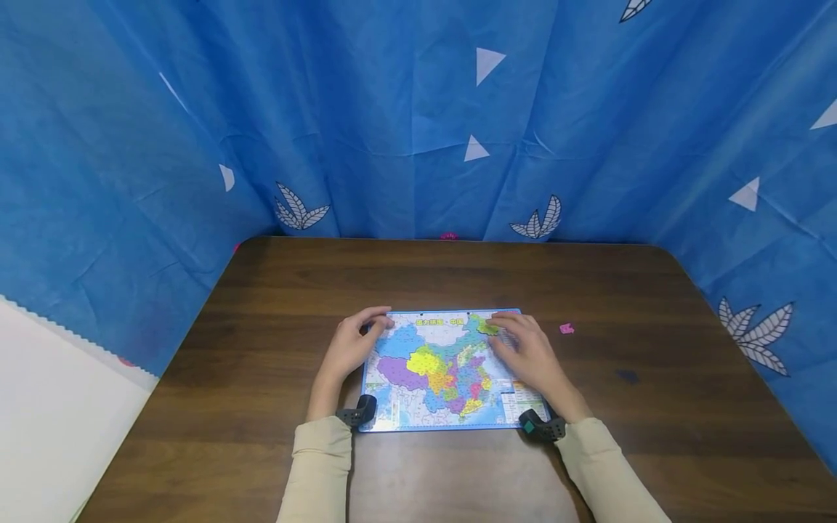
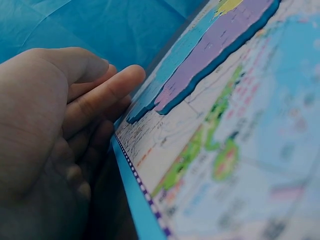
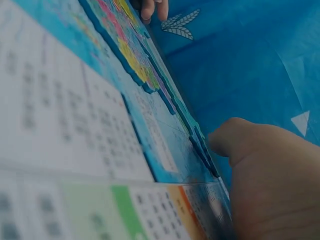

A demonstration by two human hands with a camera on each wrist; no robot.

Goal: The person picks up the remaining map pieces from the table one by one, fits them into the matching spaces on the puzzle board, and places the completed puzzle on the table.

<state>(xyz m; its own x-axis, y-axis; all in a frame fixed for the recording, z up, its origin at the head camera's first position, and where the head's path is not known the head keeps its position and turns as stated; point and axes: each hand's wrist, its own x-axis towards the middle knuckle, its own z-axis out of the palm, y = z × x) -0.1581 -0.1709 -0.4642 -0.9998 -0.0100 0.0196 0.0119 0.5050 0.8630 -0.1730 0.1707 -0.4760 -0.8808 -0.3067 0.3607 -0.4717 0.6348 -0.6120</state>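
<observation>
A map puzzle board (image 1: 399, 421) with a blue rim lies on the table, its coloured pieces forming a raised map. My left hand (image 1: 349, 347) rests at the board's upper left edge, with nothing in its fingers; in the left wrist view its fingers (image 2: 105, 95) reach along the rim near the blue and purple pieces. Over the upper right corner, my right hand (image 1: 531, 356) has its fingertips at a green piece (image 1: 482, 325), partly covered by them. In the right wrist view the thumb (image 3: 225, 137) is beside a dark-edged raised piece; the other fingertips are hidden.
A small pink piece (image 1: 567, 328) lies on the wooden table (image 1: 275, 290), right of the board. A dark flat patch (image 1: 626, 375) is farther right. Blue curtain (image 1: 392, 131) surrounds the table's back and sides. Something white (image 1: 59, 414) stands at the left.
</observation>
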